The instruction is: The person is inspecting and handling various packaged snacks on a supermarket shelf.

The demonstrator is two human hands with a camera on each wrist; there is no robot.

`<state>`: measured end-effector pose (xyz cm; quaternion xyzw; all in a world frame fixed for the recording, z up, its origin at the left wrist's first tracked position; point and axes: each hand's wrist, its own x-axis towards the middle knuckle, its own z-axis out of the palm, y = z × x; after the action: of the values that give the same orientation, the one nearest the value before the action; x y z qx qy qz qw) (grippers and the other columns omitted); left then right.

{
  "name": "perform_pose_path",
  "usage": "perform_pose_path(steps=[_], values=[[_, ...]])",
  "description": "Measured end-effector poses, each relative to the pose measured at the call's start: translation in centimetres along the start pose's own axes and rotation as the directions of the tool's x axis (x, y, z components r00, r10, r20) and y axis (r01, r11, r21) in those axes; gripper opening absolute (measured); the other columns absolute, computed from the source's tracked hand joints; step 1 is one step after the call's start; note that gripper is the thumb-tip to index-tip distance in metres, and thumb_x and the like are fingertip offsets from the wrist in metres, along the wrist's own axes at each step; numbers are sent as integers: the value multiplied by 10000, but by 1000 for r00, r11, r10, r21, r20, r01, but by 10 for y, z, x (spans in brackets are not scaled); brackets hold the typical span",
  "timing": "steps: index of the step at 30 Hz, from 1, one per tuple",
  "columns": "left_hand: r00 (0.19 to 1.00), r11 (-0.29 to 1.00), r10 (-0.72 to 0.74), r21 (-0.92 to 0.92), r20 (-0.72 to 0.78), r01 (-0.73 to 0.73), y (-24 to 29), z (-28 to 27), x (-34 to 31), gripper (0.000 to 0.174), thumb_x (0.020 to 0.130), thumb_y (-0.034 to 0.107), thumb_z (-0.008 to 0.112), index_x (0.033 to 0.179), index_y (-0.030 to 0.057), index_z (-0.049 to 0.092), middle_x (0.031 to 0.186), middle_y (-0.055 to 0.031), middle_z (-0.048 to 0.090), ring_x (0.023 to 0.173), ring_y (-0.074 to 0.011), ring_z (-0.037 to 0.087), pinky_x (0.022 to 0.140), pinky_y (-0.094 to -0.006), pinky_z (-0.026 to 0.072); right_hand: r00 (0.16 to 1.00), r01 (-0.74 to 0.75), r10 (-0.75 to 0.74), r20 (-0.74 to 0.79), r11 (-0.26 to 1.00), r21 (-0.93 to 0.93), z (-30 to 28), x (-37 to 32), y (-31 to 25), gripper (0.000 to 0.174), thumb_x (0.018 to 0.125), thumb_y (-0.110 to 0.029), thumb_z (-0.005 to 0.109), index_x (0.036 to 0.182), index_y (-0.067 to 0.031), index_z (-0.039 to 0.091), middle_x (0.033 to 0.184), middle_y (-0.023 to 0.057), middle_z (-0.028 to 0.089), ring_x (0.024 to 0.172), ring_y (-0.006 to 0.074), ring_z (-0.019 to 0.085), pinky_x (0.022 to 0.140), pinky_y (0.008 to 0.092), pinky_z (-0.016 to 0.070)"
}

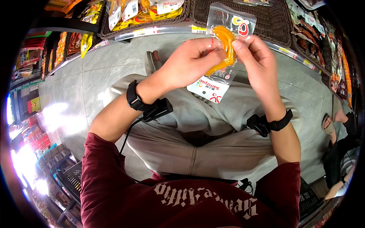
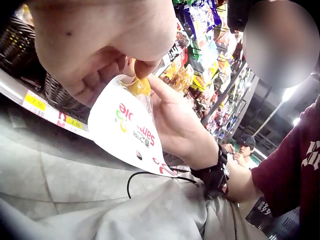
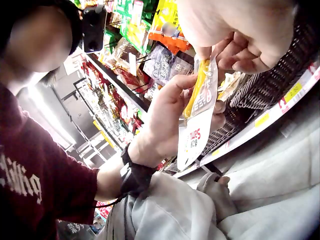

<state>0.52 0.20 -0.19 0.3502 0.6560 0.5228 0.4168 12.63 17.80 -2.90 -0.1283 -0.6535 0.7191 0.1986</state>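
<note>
Both hands hold a clear vacuum-sealed snack packet (image 1: 227,43) over the lap, in front of the shelf. Inside it is a curved, glossy yellow-orange piece of food (image 3: 198,90). A white printed label end (image 2: 122,127) hangs toward the person. My left hand (image 1: 192,62) grips the packet's left side, thumb lying across the front. On the other edge, my right hand (image 1: 260,62) pinches the plastic between thumb and fingers. In the left wrist view the label hides part of the left fingers.
Brown wicker baskets (image 1: 203,17) line the shelf ahead, some with packaged snacks (image 1: 148,15). Price tags (image 1: 199,29) run along the shelf edge. Another person's sandalled foot (image 1: 327,123) shows at right. A black crate (image 1: 72,176) stands at lower left.
</note>
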Motion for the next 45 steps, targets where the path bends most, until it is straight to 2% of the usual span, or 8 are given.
perform_pose_path(steps=[2, 5, 15, 17, 20, 29, 32, 45], values=[[991, 996, 87, -24, -102, -90, -3, 5, 1, 221, 1059, 205, 618, 1036, 2, 702, 804, 1, 662, 729, -58, 566, 673, -274, 483, 1000, -3, 3, 20, 1000, 7, -1, 0, 0, 192, 1036, -168, 730, 1100, 9, 699, 934, -38, 654, 818, 9, 547, 702, 182, 450], [999, 996, 11, 88, -30, -8, 1, -2, -1, 235, 1094, 169, 591, 1203, -20, 679, 1012, -18, 707, 892, -58, 619, 775, -252, 521, 1000, -14, 14, 15, 1000, -17, 0, 0, 0, 188, 1039, -169, 724, 1107, 3, 694, 931, -43, 654, 821, 4, 550, 707, 180, 451], [999, 984, 21, 175, -37, -15, 1, -1, -1, 228, 1099, 169, 592, 1187, -19, 687, 988, 3, 694, 881, -44, 591, 765, -249, 506, 997, 25, -29, 74, 998, 53, 6, -3, -7, 169, 1002, -89, 742, 1135, -31, 656, 996, -35, 661, 858, 12, 575, 734, 200, 478], [975, 982, 171, 106, -143, -157, -8, 5, 1, 217, 1044, 223, 636, 1013, 20, 703, 712, -1, 558, 666, -73, 483, 611, -297, 426, 995, 55, -59, 79, 997, 45, 6, -4, -5, 199, 988, -67, 748, 1156, -38, 645, 1018, -30, 662, 861, 16, 584, 740, 203, 485], [998, 988, 53, 143, -25, -49, 2, -1, 0, 248, 1111, 165, 580, 1272, -2, 669, 1019, 6, 683, 899, -42, 576, 773, -247, 499, 993, 58, -59, 98, 998, 10, 0, -2, 1, 284, 973, -43, 755, 1225, -45, 623, 1054, -15, 664, 890, 28, 614, 750, 211, 502], [999, 991, 2, -132, -37, -7, 12, 1, -3, 471, 1115, 321, 586, 1444, -16, 591, 1219, -79, 704, 1134, -138, 648, 965, -283, 534, 996, 83, -82, -38, 996, 39, -4, 5, 3, 332, 973, -69, 777, 1258, -35, 610, 1041, 19, 680, 939, 82, 655, 804, 234, 534], [983, 983, 120, -120, -141, -137, 7, 9, -1, 392, 1127, 340, 552, 1211, -21, 680, 956, 16, 641, 877, -62, 553, 775, -265, 482, 999, 55, -55, -2, 997, 49, -3, 2, 0, 337, 965, -73, 790, 1246, -38, 608, 1036, 23, 685, 926, 78, 655, 785, 229, 529], [992, 997, 76, -4, -99, -77, 12, 1, -1, 428, 1147, 340, 468, 1157, -34, 676, 920, -11, 641, 850, -88, 544, 782, -282, 470, 1000, 23, -24, 12, 999, 31, 1, -2, -10, 350, 955, -59, 795, 1241, -40, 595, 976, 3, 652, 903, 67, 641, 745, 213, 526]])
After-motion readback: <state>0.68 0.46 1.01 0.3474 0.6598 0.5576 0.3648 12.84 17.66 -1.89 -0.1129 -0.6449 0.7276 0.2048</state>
